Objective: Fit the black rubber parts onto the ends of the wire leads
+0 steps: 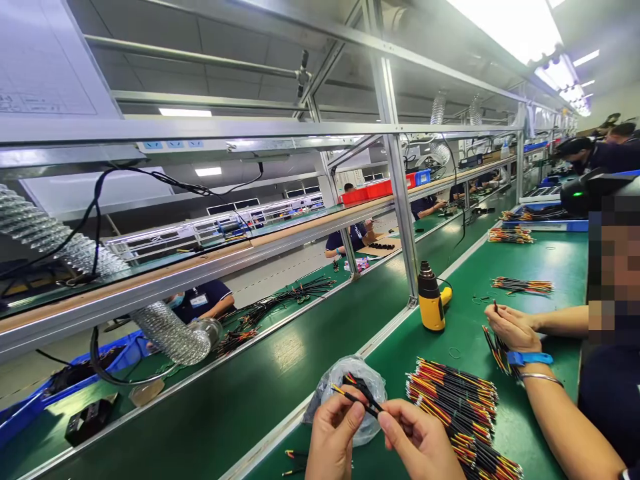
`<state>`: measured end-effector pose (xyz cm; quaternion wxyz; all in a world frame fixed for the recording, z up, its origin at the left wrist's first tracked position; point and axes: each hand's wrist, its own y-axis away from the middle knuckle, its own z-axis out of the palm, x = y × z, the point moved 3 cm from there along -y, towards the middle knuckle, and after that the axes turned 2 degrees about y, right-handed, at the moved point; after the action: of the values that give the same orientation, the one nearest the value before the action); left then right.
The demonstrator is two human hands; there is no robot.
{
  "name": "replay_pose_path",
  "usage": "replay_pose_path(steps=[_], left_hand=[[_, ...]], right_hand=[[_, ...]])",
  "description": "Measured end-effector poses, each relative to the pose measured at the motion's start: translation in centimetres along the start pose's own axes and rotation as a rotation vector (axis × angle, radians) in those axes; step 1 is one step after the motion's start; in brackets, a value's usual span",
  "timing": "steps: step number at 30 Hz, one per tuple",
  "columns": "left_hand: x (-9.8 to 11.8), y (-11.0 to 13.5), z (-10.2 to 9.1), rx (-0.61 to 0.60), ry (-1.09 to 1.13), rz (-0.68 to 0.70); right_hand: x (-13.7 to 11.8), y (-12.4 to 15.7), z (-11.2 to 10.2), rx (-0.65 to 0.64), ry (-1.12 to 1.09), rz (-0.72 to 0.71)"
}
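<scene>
Your left hand and right hand are closed, pinching a black-and-yellow wire above a plastic bag. Light and limp: grip near the ends. A wire pile lies beside them on the worktop.

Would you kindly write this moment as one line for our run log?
left hand: pinches black-sleeved yellow-tipped wire | right hand: pinches same wire | nearby: clear plastic bag

Black, red and yellow wires on a green workbench.
</scene>
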<state>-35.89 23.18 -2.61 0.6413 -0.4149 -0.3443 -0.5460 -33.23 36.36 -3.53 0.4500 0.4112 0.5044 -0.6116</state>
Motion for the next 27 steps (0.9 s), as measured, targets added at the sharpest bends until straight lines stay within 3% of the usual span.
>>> replay_pose_path(steps=[3, 6, 8, 10, 12, 15, 17, 20, 23, 27], left_hand=[[-0.4, 0.0, 0.6, -0.061, -0.036, -0.01], [0.8, 0.2, 0.8, -0.101, -0.094, -0.034], [3.0, 0.3, -0.3, -0.011, -0.098, -0.017], [5.9, 0.8, -2.5, 0.187, -0.057, 0.057], [9.0, 1.8, -4.9, 0.368, 0.019, 0.2], [12.3, 3.7, -7.3, 0.522, 0.099, 0.355], [13.3, 4.7, -7.8, 0.546, 0.119, 0.402], [13.9, 5.4, -7.6, 0.513, 0.118, 0.422], [13.8, 5.5, -7.3, 0.473, 0.096, 0.408], [13.4, 5.2, -6.6, 0.407, 0.058, 0.396]], right_hand=[[0.0, 0.0, -0.1, 0.012, 0.001, -0.015], [0.1, -0.4, -0.9, 0.012, 0.047, -0.037], [0.8, -0.8, -1.8, 0.036, 0.099, -0.058], [2.3, -1.0, -2.3, 0.03, 0.202, -0.109], [4.5, -0.9, -1.6, -0.088, 0.356, -0.202], [8.3, -0.1, 1.7, -0.445, 0.699, -0.325], [10.2, 0.4, 4.3, -0.617, 0.936, -0.352], [10.8, 0.4, 6.4, -0.709, 1.08, -0.354], [9.5, 0.5, 4.8, -0.714, 1.132, -0.332], [7.9, 1.9, -0.7, -0.754, 1.287, -0.114]])
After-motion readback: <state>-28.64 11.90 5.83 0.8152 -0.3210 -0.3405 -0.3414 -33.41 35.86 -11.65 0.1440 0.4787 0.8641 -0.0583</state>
